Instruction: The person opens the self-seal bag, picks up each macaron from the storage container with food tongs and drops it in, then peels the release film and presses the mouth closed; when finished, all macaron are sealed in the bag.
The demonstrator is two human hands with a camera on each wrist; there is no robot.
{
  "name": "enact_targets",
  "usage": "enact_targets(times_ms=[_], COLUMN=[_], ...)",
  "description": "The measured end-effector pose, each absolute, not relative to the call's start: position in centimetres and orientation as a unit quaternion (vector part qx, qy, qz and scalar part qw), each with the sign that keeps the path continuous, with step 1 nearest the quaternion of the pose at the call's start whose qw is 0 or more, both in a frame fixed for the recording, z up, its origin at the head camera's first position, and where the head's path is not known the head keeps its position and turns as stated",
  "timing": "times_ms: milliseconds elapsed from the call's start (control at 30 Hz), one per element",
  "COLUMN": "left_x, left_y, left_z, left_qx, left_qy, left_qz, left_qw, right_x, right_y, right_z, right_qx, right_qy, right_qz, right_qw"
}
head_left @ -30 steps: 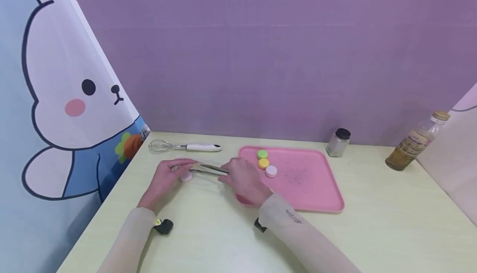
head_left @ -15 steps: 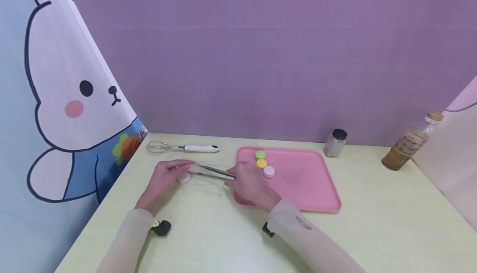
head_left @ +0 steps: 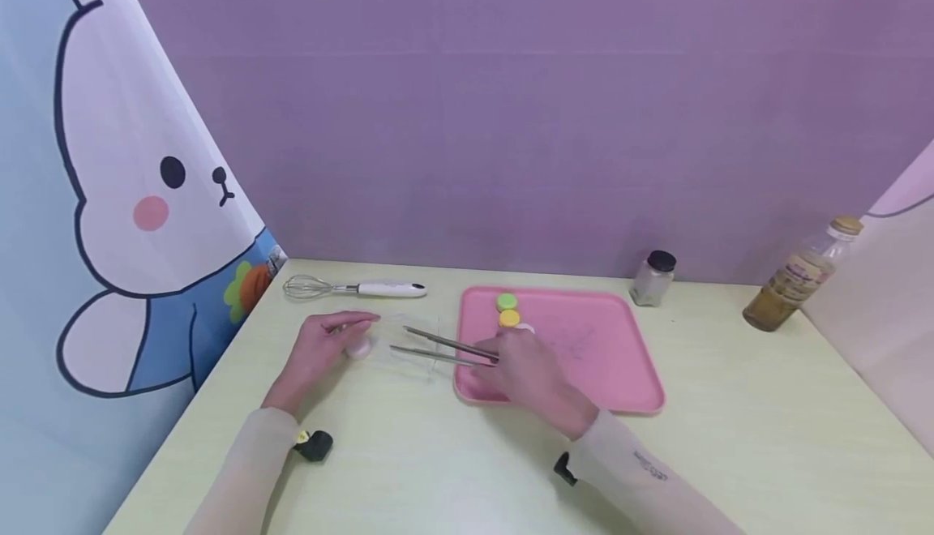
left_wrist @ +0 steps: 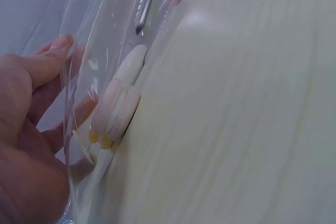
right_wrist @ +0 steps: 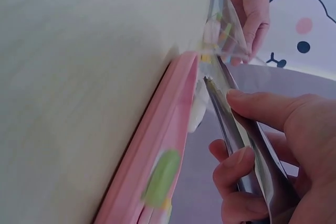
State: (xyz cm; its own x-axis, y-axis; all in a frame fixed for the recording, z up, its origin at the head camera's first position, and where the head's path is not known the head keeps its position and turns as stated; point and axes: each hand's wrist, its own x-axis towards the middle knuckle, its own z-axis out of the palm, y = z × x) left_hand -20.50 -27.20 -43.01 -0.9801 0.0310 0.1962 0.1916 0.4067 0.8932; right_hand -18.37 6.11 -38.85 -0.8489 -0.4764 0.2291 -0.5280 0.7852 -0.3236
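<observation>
Your right hand point(head_left: 529, 369) has drawn back toward 4 o'clock since the earlier head frame, taking the metal tongs point(head_left: 447, 349) with it; their tips now stand apart from your left hand point(head_left: 321, 348), which holds nearly the same position. Clock directions refer to the head view, 12 o'clock being away from you.

Left wrist view: your thumb and fingers pinch the film of a transparent plastic bag point(left_wrist: 100, 24). A pale pink macaron point(left_wrist: 116, 111) shows through the film, with yellow below it; the head view gives only a pale disc beside your fingertips. Right wrist view: your thumb and curled fingers grip the tongs from opposite sides, and one serrated tip is visible. Whether the tips lie inside the bag cannot be told.

The tongs' long axis runs from your right hand toward 10 o'clock, tips separated and directed at the bag. The bag extends from your left fingertips toward 3 o'clock, ending just beside the 9 o'clock edge of the pink tray point(head_left: 598, 381).

Your right hand overlaps that tray edge. A green macaron point(head_left: 507, 301) and a yellow macaron point(head_left: 508, 318) sit near its 10 o'clock corner. Open table point(head_left: 438, 470) extends toward 6 o'clock; a whisk point(head_left: 390, 289) bounds the bag at 12 o'clock.
</observation>
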Motion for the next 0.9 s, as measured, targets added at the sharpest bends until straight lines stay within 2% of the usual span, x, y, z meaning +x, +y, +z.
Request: enact_targets(times_ms=[267, 467, 667, 900], left_x=[-20.5, -20.5, -20.6, -20.6], left_y=[-27.4, -27.4, -27.5, -27.4], left_z=[-42.9, -43.0, -43.2, -43.1], left_qx=[-0.060, -0.058, -0.059, -0.061], left_qy=[-0.837, -0.836, -0.837, -0.838], left_qz=[-0.539, -0.541, -0.540, -0.538], left_qw=[0.069, 0.067, 0.067, 0.066], right_x=[-17.1, -15.1, -13.3, -11.3], right_y=[9.6, 12.0, 14.8, 17.8], right_z=[-39.0, -38.8, -38.5, -38.1], right_qx=[0.277, 0.260, 0.258, 0.217], right_qy=[-0.937, -0.933, -0.925, -0.941], right_qz=[0.183, 0.220, 0.223, 0.215], right_qw=[0.106, 0.113, 0.165, 0.147])
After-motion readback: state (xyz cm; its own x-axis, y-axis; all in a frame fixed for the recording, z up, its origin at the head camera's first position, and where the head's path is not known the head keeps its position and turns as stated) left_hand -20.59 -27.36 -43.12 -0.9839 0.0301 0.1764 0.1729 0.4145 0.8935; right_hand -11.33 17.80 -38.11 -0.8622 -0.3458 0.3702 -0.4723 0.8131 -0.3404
